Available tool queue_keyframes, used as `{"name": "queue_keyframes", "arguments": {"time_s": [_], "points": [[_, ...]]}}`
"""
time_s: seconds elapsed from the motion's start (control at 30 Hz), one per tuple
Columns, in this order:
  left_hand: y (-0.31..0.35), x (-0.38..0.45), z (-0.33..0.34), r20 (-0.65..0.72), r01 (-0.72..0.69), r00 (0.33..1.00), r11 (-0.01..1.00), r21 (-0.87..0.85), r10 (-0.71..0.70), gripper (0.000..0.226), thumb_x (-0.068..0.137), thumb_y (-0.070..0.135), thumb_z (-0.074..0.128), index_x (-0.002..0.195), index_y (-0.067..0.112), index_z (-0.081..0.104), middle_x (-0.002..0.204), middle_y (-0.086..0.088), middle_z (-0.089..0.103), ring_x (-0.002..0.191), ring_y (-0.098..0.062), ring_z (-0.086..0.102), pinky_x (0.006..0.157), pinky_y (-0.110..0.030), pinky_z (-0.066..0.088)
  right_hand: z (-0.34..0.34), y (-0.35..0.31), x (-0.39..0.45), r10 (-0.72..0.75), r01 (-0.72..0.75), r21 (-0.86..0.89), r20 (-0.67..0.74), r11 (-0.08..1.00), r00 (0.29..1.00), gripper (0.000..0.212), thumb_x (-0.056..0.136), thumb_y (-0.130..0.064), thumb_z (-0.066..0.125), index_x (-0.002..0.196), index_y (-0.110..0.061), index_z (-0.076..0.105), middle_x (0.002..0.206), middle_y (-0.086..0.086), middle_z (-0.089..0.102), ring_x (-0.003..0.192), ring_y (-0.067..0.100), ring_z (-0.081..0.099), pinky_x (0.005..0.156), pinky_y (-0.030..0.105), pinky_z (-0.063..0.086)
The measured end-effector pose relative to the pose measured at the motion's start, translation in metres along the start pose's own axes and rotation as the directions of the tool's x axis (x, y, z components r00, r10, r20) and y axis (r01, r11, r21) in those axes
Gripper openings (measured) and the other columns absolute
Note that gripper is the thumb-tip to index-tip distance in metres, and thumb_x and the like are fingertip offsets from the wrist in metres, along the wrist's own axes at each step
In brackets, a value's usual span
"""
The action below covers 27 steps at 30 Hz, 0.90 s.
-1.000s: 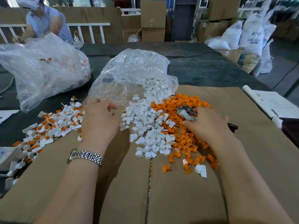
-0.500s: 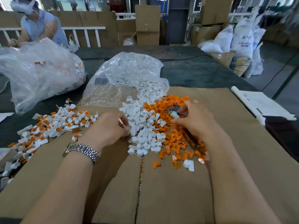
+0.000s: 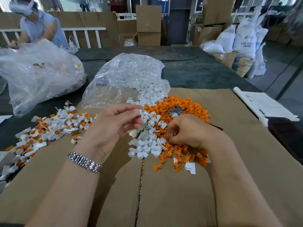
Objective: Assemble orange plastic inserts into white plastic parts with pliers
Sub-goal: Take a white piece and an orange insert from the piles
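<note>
Head view: a small white plastic part (image 3: 140, 111) is pinched by the left hand (image 3: 113, 126) for fitting; beside it, the right hand (image 3: 188, 130), curled around metal pliers (image 3: 176, 111), picks at small orange plastic inserts (image 3: 170, 151).

The right hand (image 3: 188, 130) covered most of the pliers (image 3: 176, 110), leaving only the metal head and a dark handle tip showing. Its curled fingers hid whatever they pinched. The left hand's (image 3: 113, 126) fingertips held something white, blurred beyond telling. The assembled pile (image 3: 49, 128) ran off the left edge. The far worker (image 3: 37, 25) was cropped at the top.
</note>
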<state>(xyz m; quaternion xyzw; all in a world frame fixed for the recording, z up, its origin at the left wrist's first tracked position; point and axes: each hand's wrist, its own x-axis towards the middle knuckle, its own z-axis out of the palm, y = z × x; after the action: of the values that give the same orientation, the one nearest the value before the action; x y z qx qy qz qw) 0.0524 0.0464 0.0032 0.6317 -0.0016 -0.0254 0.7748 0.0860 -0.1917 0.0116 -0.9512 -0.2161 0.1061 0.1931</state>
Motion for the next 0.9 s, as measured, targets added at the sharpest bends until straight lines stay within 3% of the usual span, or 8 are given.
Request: {"name": "queue_keyframes", "arguments": {"time_s": [0.17, 0.23, 0.33, 0.5, 0.6, 0.7, 0.8, 0.9], "points": [[-0.011, -0.004, -0.002, 0.014, 0.008, 1.000, 0.976, -0.216, -0.005, 0.022, 0.086, 0.008, 0.070, 0.105, 0.007, 0.080, 0.084, -0.010, 0.075, 0.077, -0.016, 0.074, 0.069, -0.022, 0.060, -0.001, 0.004, 0.000, 0.019, -0.020, -0.030, -0.042, 0.999, 0.999, 0.021, 0.082, -0.029, 0.083, 0.100, -0.026, 0.073, 0.090, -0.016, 0.058, 0.082, 0.002, 0.054, 0.061, 0.016, 0.037], [-0.013, -0.004, -0.003, 0.016, 0.020, 1.000, 0.960, -0.278, -0.016, 0.023, 0.085, 0.007, 0.070, 0.106, 0.007, 0.080, 0.086, -0.010, 0.075, 0.078, -0.016, 0.075, 0.070, -0.022, 0.061, -0.001, 0.005, 0.000, 0.036, -0.042, -0.074, -0.079, 0.996, 0.996, 0.023, 0.084, -0.024, 0.081, 0.105, -0.027, 0.073, 0.089, -0.016, 0.054, 0.085, 0.006, 0.054, 0.063, 0.018, 0.037], [-0.017, -0.004, 0.001, 0.055, 0.043, 0.998, 0.954, -0.298, -0.028, 0.024, 0.084, 0.007, 0.072, 0.107, 0.006, 0.080, 0.086, -0.011, 0.077, 0.080, -0.017, 0.076, 0.070, -0.022, 0.061, 0.003, 0.001, 0.003, 0.042, -0.063, -0.134, -0.151, 0.989, 0.988, 0.018, 0.089, -0.013, 0.074, 0.104, -0.024, 0.076, 0.092, -0.012, 0.057, 0.091, 0.008, 0.057, 0.065, 0.018, 0.037], [-0.021, -0.006, 0.010, 0.104, 0.085, 0.993, 0.955, -0.285, -0.057, 0.026, 0.086, 0.006, 0.070, 0.110, 0.007, 0.079, 0.087, -0.015, 0.076, 0.081, -0.019, 0.076, 0.072, -0.022, 0.061, 0.004, -0.003, 0.003, 0.048, -0.082, -0.137, -0.237, 0.987, 0.970, 0.012, 0.092, -0.016, 0.067, 0.102, -0.023, 0.068, 0.104, -0.005, 0.065, 0.099, 0.015, 0.060, 0.077, 0.029, 0.049], [-0.021, -0.006, 0.010, 0.093, 0.095, 0.993, 0.948, -0.305, -0.070, 0.025, 0.086, 0.005, 0.069, 0.109, 0.006, 0.079, 0.088, -0.015, 0.076, 0.080, -0.018, 0.075, 0.072, -0.022, 0.061, 0.002, -0.003, 0.003, 0.050, -0.069, -0.043, -0.350, 0.997, 0.936, 0.007, 0.093, -0.019, 0.064, 0.101, -0.020, 0.063, 0.097, -0.005, 0.064, 0.092, 0.014, 0.060, 0.077, 0.031, 0.051], [-0.021, -0.005, 0.010, 0.088, 0.093, 0.994, 0.943, -0.320, -0.068, 0.026, 0.084, 0.006, 0.071, 0.109, 0.007, 0.079, 0.088, -0.014, 0.075, 0.081, -0.019, 0.075, 0.072, -0.023, 0.061, 0.000, -0.008, 0.003, 0.068, -0.002, 0.171, -0.377, 0.985, 0.924, 0.005, 0.094, -0.021, 0.064, 0.097, -0.022, 0.059, 0.090, -0.006, 0.065, 0.082, 0.013, 0.063, 0.069, 0.026, 0.051], [-0.021, -0.005, 0.010, 0.083, 0.096, 0.994, 0.943, -0.318, -0.073, 0.026, 0.082, 0.005, 0.073, 0.107, 0.009, 0.080, 0.088, -0.014, 0.075, 0.081, -0.019, 0.075, 0.072, -0.023, 0.061, -0.002, -0.016, 0.000, 0.041, 0.117, 0.412, -0.356, 0.904, 0.934, 0.006, 0.095, -0.025, 0.066, 0.097, -0.023, 0.061, 0.085, -0.003, 0.070, 0.076, 0.012, 0.069, 0.070, 0.027, 0.057], [-0.021, -0.004, 0.012, 0.098, 0.101, 0.993, 0.940, -0.327, -0.072, 0.025, 0.082, 0.002, 0.072, 0.104, 0.008, 0.080, 0.091, -0.014, 0.076, 0.081, -0.020, 0.075, 0.071, -0.022, 0.060, -0.003, -0.021, -0.003, -0.049, 0.255, 0.531, -0.370, 0.808, 0.928, 0.007, 0.094, -0.025, 0.071, 0.099, -0.020, 0.070, 0.085, -0.002, 0.072, 0.071, 0.006, 0.068, 0.071, 0.024, 0.058]]}}
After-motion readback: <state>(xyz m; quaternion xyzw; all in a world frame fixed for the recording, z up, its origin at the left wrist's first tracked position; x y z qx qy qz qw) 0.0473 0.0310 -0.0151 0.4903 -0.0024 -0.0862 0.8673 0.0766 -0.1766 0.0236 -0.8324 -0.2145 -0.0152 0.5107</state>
